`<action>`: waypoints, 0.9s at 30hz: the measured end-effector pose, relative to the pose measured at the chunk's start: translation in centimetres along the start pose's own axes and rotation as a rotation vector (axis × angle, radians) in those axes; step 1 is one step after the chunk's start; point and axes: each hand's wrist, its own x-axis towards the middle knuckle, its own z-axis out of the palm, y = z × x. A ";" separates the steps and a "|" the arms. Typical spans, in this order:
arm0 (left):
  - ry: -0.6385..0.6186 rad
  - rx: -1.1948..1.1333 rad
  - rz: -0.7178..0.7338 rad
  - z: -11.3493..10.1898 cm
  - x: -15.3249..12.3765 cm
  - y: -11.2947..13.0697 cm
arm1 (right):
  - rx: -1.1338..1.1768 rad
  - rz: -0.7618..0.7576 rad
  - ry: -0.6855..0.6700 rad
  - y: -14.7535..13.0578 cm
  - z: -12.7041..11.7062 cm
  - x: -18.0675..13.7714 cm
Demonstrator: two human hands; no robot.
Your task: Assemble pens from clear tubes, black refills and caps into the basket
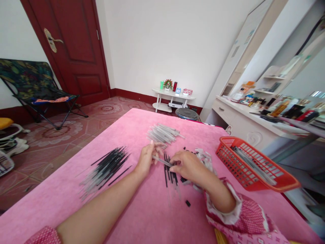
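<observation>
A thin translucent grey tube [161,160] spans the gap between my two hands above the pink cloth. My left hand [149,154] is closed around its left end, and the fingers of my right hand [184,164] pinch the other end. Under and beside my right hand lie several thin black-and-clear sticks [166,176]. Small clear and black pieces [204,156] are heaped behind that hand, partly hidden by it. Beyond my hands rests a pile of translucent grey tubes [164,133]. Left of my left forearm spreads a pile of black-and-clear sticks [109,167].
A red plastic basket [250,179] with long grey tubes in it stands on the right of the pink-covered table [142,220]. One small black piece [188,203] lies near the front. A dresser [243,112] flanks the right side; a folding chair [33,84] stands left.
</observation>
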 end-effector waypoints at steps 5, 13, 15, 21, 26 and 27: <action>0.093 -0.110 -0.012 -0.7 0.7 -0.6 | -0.038 0.146 0.069 -0.3 -0.6 0.4; 0.062 -0.014 -0.026 -0.1 0.5 0.0 | -0.277 0.471 0.341 7.0 -10.2 -3.8; 0.069 -0.010 -0.022 0.0 0.5 0.0 | -0.419 0.680 0.328 9.2 -12.3 -6.0; 0.065 0.014 -0.011 0.3 0.6 0.0 | -0.527 0.928 0.166 12.0 -13.2 -9.7; 0.059 0.025 -0.003 0.3 0.5 0.1 | -0.280 0.485 0.169 8.1 -9.3 -6.0; 0.059 0.030 0.001 0.2 0.6 0.0 | -0.229 0.426 0.134 6.9 -8.2 -4.9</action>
